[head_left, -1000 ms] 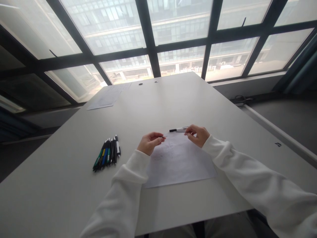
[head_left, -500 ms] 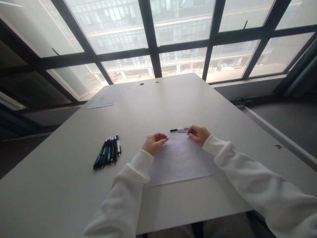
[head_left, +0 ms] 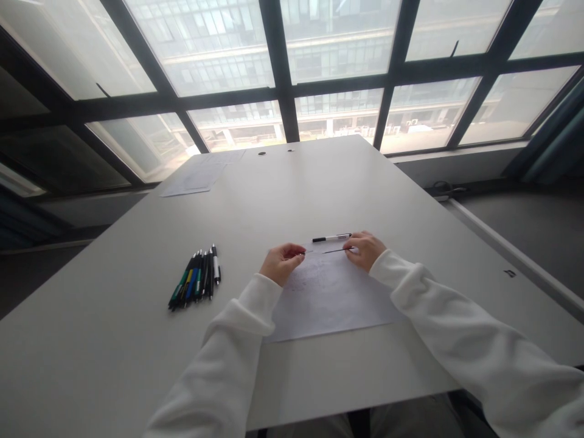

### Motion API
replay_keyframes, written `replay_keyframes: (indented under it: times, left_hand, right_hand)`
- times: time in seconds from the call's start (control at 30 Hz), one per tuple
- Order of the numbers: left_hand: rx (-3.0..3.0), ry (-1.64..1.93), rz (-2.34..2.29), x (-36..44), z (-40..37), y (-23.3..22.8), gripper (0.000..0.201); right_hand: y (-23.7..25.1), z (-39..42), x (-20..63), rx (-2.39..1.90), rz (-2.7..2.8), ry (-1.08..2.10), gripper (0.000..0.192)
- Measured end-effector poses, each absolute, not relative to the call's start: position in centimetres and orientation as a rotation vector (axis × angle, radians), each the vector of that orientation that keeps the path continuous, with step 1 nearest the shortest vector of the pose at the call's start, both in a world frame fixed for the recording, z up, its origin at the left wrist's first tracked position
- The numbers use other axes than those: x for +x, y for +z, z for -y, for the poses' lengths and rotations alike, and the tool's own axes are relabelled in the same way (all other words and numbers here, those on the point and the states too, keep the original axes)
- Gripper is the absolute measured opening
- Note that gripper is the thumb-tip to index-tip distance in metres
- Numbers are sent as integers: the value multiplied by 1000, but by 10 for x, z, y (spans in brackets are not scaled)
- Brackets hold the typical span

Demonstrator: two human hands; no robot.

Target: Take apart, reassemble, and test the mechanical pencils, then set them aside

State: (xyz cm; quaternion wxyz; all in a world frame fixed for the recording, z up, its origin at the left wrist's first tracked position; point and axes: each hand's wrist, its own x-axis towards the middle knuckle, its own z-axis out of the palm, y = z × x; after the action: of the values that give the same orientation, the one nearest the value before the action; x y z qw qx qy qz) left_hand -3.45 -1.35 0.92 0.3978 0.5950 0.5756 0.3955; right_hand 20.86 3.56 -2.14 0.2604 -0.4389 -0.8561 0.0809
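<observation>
Right hand [head_left: 366,250] pinches a thin refill [head_left: 337,250], the pen [head_left: 331,237] just beyond; left hand [head_left: 281,262] pinches a tiny part. Both hover over paper [head_left: 333,298] on the bench [head_left: 137,340], pens [head_left: 195,283] left.

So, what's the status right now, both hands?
Left hand pinching a small part. Right hand holding thin refill over paper. Pen body lying beside. Nothing blocking.

Sheet of paper [head_left: 333,301] on table [head_left: 114,340] before the person, both hands at its far edge, pen [head_left: 331,237] just behind the right hand [head_left: 366,250], pen row [head_left: 195,283] left of the left hand [head_left: 280,263], loose papers [head_left: 201,175] at far left edge
</observation>
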Motion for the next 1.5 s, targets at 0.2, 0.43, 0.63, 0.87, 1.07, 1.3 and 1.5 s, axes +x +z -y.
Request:
replay_keyframes:
  times: [0.2,0.43,0.63,0.87,1.07,1.3,1.5]
  left_hand:
    - [1594,975,-1459,-34,13,4,21]
    - [1849,925,-1395,-23,18,11,17]
    - [2002,899,-1335,-17,23,16,16]
    - [2160,728,-1646,-39,10,-3,16]
    - [2280,597,-1738,-39,5,-10,20]
    - [2246,532,-1749,-42,6,-7,25]
    - [2336,413,-1783,-54,11,-1,56]
  right_hand:
    - [-23,-40,209,-1222,2428,154,17]
    - [-7,-17,191,-865,2290,143,23]
    - [-3,-9,182,-688,2329,148,17]
    - [-15,-20,186,-878,2377,170,18]
    - [-20,-24,183,-971,2495,114,21]
    - [-19,-25,184,-1024,2519,137,23]
    - [-11,-27,197,-1226,2332,89,18]
